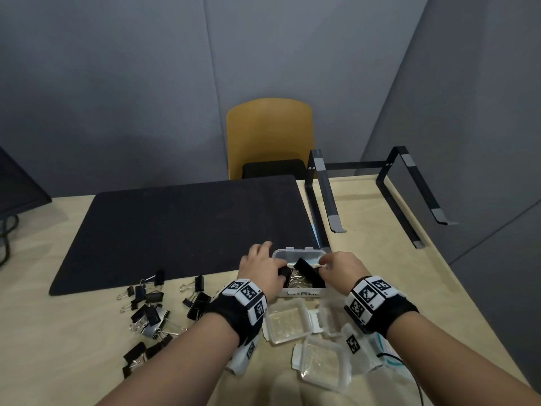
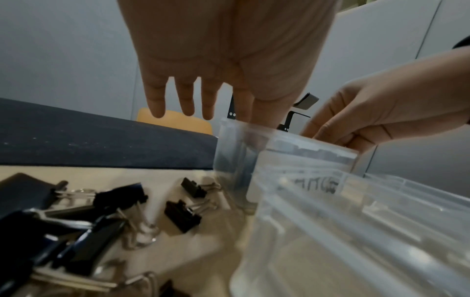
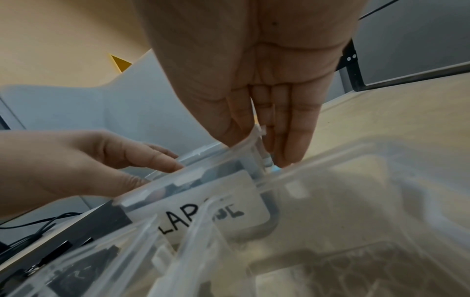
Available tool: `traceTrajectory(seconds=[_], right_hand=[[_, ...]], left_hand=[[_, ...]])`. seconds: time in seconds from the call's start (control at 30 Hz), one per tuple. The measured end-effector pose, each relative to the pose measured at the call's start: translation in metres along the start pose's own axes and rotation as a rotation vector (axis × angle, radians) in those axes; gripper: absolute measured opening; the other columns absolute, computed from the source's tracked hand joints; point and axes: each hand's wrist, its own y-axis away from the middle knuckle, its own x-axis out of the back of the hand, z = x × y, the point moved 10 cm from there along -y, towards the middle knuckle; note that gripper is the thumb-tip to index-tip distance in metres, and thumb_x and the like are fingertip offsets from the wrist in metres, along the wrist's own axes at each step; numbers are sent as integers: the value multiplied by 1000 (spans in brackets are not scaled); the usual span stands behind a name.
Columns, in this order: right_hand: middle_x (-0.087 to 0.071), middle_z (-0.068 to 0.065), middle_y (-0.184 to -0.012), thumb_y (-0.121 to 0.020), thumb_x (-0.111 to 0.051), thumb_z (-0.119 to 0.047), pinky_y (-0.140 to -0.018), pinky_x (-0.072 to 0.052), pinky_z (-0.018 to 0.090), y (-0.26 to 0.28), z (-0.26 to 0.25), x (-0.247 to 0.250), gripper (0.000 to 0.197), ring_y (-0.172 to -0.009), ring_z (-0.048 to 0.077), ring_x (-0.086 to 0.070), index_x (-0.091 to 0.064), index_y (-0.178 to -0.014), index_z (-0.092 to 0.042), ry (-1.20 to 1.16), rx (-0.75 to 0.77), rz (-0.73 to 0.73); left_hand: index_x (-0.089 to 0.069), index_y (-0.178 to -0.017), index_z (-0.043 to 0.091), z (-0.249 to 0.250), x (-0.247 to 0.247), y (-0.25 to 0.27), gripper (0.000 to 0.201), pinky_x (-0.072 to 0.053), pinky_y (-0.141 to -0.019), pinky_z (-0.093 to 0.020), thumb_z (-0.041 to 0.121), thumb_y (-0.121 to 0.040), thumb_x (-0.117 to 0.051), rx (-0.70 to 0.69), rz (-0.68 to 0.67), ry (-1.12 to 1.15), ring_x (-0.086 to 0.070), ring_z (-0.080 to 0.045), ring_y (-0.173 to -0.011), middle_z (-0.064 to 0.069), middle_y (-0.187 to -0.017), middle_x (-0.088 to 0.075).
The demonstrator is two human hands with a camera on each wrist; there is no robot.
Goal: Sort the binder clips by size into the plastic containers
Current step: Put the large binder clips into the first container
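Note:
A clear plastic container [image 1: 298, 254] labelled LARGE [image 3: 203, 213] stands open at the black mat's near edge, with several black binder clips inside; one large clip [image 1: 307, 269] sticks up. My left hand [image 1: 263, 266] reaches over its left rim, and thumb and forefinger pinch a black binder clip [image 1: 283, 271] there; the other fingers [image 2: 185, 100] stay straight. My right hand [image 1: 336, 263] grips the container's right wall [image 3: 254, 140], thumb inside and fingers [image 3: 292, 136] outside. A pile of loose black clips [image 1: 149, 306] lies to the left on the table.
Two small empty clear containers [image 1: 285, 320] [image 1: 322, 364] sit just in front of the large one, between my wrists. The black mat [image 1: 181, 230] covers the table's middle. A black laptop stand [image 1: 380, 186] is at the right rear, a yellow chair [image 1: 269, 136] behind the table.

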Motion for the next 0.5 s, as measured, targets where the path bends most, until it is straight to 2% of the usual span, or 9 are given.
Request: traceTrajectory(seconds=[0.1, 0.2, 0.33, 0.4, 0.5], right_hand=[[-59, 7, -123, -87, -51, -22, -90, -49, 30, 3, -3, -2, 36, -108, 24, -59, -59, -122, -18, 25, 15, -9], [-47, 7, -131, -89, -54, -24, -94, -45, 30, 8, -6, -2, 38, -112, 24, -55, -55, -126, -19, 29, 52, 10], [-44, 5, -135, -88, -56, -27, -104, -39, 34, 18, -19, 5, 38, -123, 24, -42, -56, -125, -20, 38, 121, 85], [-44, 3, -134, -88, -56, -30, -103, -38, 37, 25, -28, 8, 36, -122, 24, -40, -57, -122, -21, 78, 143, 117], [-46, 1, -129, -88, -56, -32, -101, -39, 34, 35, -47, 10, 29, -119, 23, -41, -60, -115, -21, 88, 190, 153]], left_hand=[[-49, -131, 39, -5, -5, 2, 41, -18, -115, -46, 39, -91, -52, 25, -81, 67, -10, -28, -143, -5, -157, -15], [-47, -134, 36, -6, 2, 10, 42, -15, -117, -42, 37, -92, -50, 6, -34, 175, -10, -24, -144, -3, -156, -17], [-53, -129, 32, -23, 21, 31, 38, -21, -116, -37, 34, -91, -53, 15, 118, 311, -21, -16, -139, 5, -148, -31], [-56, -124, 31, -38, 27, 43, 35, -26, -113, -35, 34, -90, -54, 53, 165, 348, -29, -13, -132, 8, -138, -39], [-58, -120, 31, -64, 31, 60, 31, -32, -108, -32, 34, -90, -55, 117, 178, 378, -37, -11, -124, 11, -127, -47]])
